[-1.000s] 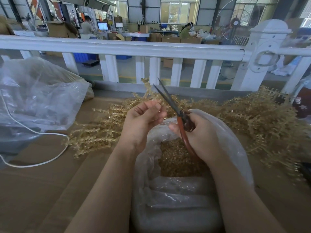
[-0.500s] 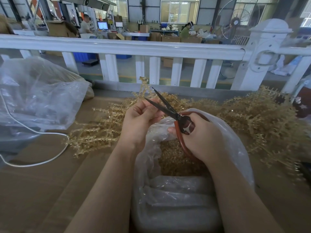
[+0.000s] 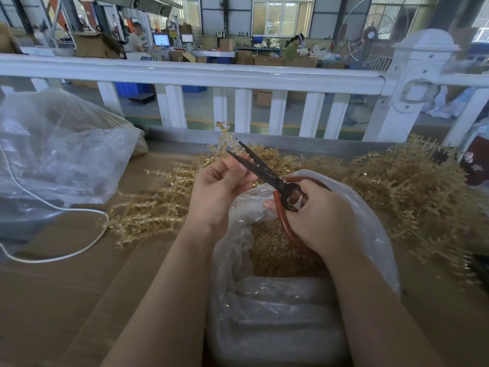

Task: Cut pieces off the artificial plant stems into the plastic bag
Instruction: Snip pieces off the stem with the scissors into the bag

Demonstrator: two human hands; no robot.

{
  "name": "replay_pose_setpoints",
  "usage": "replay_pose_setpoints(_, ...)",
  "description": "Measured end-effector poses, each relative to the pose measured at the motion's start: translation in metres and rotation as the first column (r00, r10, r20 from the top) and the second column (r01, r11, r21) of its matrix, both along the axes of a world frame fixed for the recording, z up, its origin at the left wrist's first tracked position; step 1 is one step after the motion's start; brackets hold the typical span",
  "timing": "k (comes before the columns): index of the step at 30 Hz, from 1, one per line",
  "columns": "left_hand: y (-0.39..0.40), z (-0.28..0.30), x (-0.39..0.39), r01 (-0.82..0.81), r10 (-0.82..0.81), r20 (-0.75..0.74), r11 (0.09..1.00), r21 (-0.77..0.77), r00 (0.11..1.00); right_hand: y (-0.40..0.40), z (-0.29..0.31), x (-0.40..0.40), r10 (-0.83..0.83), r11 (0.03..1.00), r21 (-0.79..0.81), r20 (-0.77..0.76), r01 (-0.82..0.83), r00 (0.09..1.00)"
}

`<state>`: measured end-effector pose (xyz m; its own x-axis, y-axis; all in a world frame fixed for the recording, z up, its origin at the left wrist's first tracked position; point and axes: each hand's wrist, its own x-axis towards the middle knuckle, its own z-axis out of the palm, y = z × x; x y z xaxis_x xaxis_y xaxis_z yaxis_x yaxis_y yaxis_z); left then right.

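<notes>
A brown cardboard-covered surface (image 3: 53, 300) runs up to a white railing (image 3: 185, 72). Across its far side lies a wide heap of golden artificial plant stems (image 3: 397, 186), reaching from centre left to the right edge. Nearest the person stands an open clear plastic bag (image 3: 277, 313), its mouth under both hands, with a layer of cut golden pieces (image 3: 272, 250) already inside. A second, larger clear bag (image 3: 58, 154) slumps at the far left, with a white cord (image 3: 66, 207) looping past it.

The right hand (image 3: 317, 218) grips scissors (image 3: 267, 176) by their reddish-brown handles, blades parted and pointing up and away. The left hand (image 3: 222, 186) is curled, pinching a single stem (image 3: 225, 136) that rises beyond the fingers, its base between the blades.

The main danger, as I judge it, is how near the left fingertips (image 3: 244, 168) sit to the lower blade: closing the scissors without sliding the fingers back could nip them. A lesser worry is aim. The cut seems to sit above the bag's far rim, so a piece might spring off and land among the heap rather than inside.
</notes>
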<state>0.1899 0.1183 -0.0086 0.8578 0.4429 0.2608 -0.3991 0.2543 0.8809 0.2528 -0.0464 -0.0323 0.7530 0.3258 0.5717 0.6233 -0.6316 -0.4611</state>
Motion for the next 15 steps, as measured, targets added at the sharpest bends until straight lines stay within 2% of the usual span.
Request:
replay_pose_setpoints(11, -0.0004, 0.0016, -0.0004, 0.016, -0.016, -0.016, 0.999, -0.032, 1.0, -0.0015, 0.0019, -0.0024, -0.019, 1.0, -0.013, 0.02, 0.019, 1.0)
replay_pose_setpoints(15, 0.0004, 0.0021, -0.0017, 0.046, -0.048, -0.048, 0.998, -0.041, 0.998, -0.0035, 0.0026, -0.0018, 0.033, 0.999, 0.002, 0.032, -0.033, 0.999)
